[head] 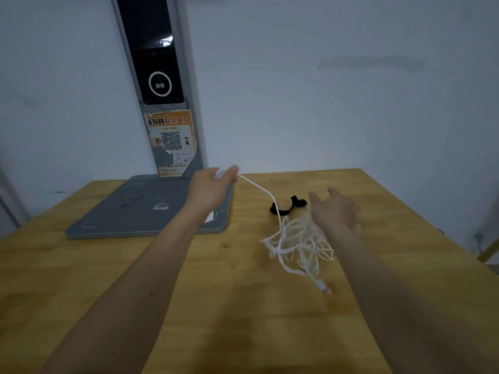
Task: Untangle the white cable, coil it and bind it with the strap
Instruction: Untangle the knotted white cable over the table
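Note:
The white cable [294,242] lies in a loose tangle on the wooden table [243,306], its plug end trailing toward me. One strand rises up and left from the tangle into my left hand [209,188], which is raised over the grey base and closed on a few turns of cable. My right hand [336,210] hovers over the right side of the tangle, fingers spread and blurred; whether any cable is caught in it is unclear. The black strap [287,206] lies curled on the table just beyond the tangle, between my two hands.
A flat grey base plate [129,209] sits at the table's back left, carrying a tall grey post [159,76] with a black panel and an orange QR sticker. The white wall stands behind. The table's right edge [432,225] runs diagonally.

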